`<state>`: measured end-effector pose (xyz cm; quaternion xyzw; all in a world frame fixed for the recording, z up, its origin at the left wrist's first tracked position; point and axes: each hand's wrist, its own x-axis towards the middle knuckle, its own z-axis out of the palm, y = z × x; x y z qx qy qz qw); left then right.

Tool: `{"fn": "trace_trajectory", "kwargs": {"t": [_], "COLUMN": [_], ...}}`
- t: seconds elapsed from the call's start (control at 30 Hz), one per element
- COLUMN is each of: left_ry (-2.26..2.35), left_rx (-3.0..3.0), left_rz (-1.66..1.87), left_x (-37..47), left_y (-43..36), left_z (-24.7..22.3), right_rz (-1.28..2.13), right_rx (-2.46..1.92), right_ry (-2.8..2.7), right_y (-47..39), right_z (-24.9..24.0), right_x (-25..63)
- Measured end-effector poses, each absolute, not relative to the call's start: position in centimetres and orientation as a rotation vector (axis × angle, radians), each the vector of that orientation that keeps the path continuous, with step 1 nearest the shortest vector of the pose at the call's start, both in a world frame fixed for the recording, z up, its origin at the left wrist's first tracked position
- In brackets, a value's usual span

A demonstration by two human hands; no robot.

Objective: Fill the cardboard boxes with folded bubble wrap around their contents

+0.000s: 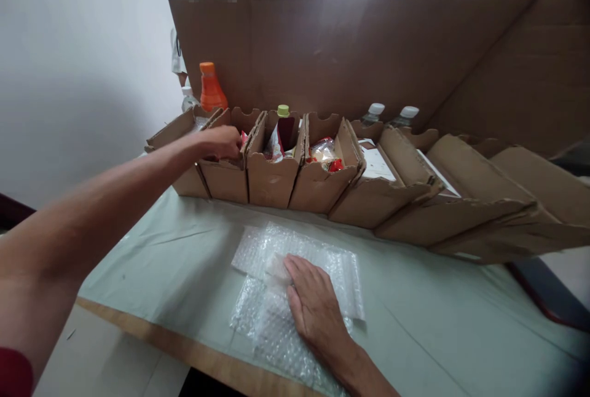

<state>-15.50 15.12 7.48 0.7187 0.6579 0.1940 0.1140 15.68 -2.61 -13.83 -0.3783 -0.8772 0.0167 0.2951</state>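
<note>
My left hand (224,142) reaches down into the second cardboard box (225,180) from the left. Its fingers look curled, and their tips are hidden inside the box. A bit of red and white wrapper (244,138) shows right beside them. Sheets of clear bubble wrap (276,326) lie overlapping on the cloth-covered table (184,274). On top of them my right hand (316,298) rests palm down, fingers stretched out. A crumpled raised bit of the wrap (276,268) is at its fingertips.
Slanted cardboard boxes stand in a row; one holds snack packets (325,152), another a white box (377,162). Behind them are an orange bottle (212,91), a yellow-green cap (283,111), white-capped bottles (375,111) and a tall cardboard panel (332,53). A person (179,53) is partly visible beyond.
</note>
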Motion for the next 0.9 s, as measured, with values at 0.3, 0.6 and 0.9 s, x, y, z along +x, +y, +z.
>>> {"fn": "trace_trajectory", "kwargs": {"t": [0.3, 0.6, 0.9], "left_ry": [1.734, 1.012, 0.954], "left_rx": [1.534, 1.001, 0.947], "left_rz": [1.409, 1.174, 0.858], "left_x": [-19.7, -10.6, -9.2], "left_y": [2.7, -3.4, -6.2], "left_z": [10.5, 2.4, -0.4], "right_rz": [0.03, 0.155, 1.4], "right_rx": [-0.982, -0.768, -1.057], "right_ry": [-2.258, -2.116, -1.462], "right_y": [-2.1, -4.0, -4.6], "right_z": [-13.1, -1.7, -2.0], "right_x": [16.3, 14.9, 14.4]}}
